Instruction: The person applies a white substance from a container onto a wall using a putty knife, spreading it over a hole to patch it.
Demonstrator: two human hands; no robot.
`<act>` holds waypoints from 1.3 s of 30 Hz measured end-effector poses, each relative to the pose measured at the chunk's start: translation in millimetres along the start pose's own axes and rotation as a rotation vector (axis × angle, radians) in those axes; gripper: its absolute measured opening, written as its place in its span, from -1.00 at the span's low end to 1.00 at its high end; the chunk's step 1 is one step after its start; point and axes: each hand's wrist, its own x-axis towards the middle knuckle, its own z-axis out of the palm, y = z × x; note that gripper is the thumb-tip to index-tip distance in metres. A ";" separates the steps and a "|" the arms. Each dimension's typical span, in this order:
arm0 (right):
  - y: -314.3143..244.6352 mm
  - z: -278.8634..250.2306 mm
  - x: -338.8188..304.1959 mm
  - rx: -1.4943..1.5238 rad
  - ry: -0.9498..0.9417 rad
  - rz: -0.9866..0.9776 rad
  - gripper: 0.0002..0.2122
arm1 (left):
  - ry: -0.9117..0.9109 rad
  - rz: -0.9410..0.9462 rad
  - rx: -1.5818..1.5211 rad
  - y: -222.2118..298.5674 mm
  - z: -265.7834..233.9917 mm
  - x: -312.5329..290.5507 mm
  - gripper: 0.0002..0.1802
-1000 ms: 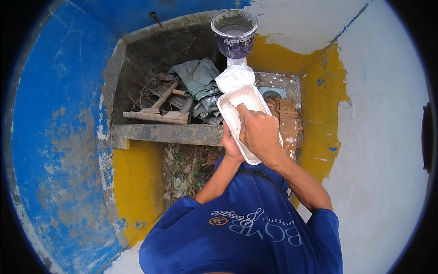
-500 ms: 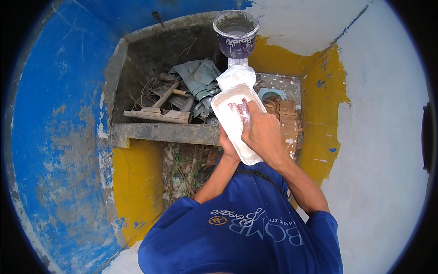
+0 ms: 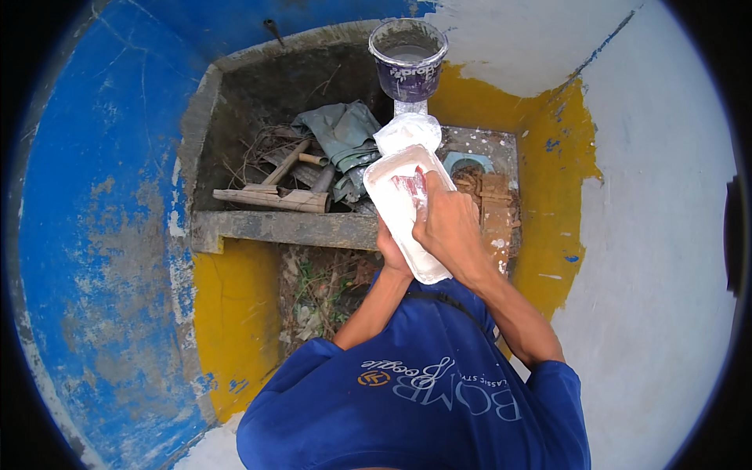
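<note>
My left hand (image 3: 392,249) is under the near left side of a white, paint-coated tray (image 3: 429,269) and grips it; most of its fingers are hidden beneath. The tray is long and shallow, with white paint inside. Over it, my right hand (image 3: 450,219) is closed on a paintbrush (image 3: 409,188), reddish and smeared with white. The brush rests low inside the tray, and my fingers hide part of it. Just beyond the tray's far end lies a round, white-coated lid or cover (image 3: 407,131).
A dark purple bucket (image 3: 409,78) with grey liquid stands at the back. On the left, a concrete basin (image 3: 298,229) holds wood pieces (image 3: 274,200) and a grey-green sheet (image 3: 341,129). Bricks (image 3: 495,204) lie right of the tray. Blue, yellow and white walls (image 3: 650,235) surround me.
</note>
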 end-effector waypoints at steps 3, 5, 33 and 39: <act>0.0 -3.6 4.0 -0.036 0.040 0.048 -0.64 | 0.002 -0.005 -0.028 1.4 3.9 1.9 -0.31; -2.0 -2.7 1.6 0.032 0.067 -0.035 -0.65 | 0.013 -0.010 -0.051 0.5 2.9 0.9 -0.32; 1.1 -3.6 8.2 -0.003 0.070 -0.039 -0.69 | -0.014 0.019 0.025 -0.5 12.5 4.7 -0.32; 3.6 -2.7 7.7 -0.049 0.059 -0.017 -0.68 | 0.027 -0.019 0.005 -3.8 4.8 4.0 -0.34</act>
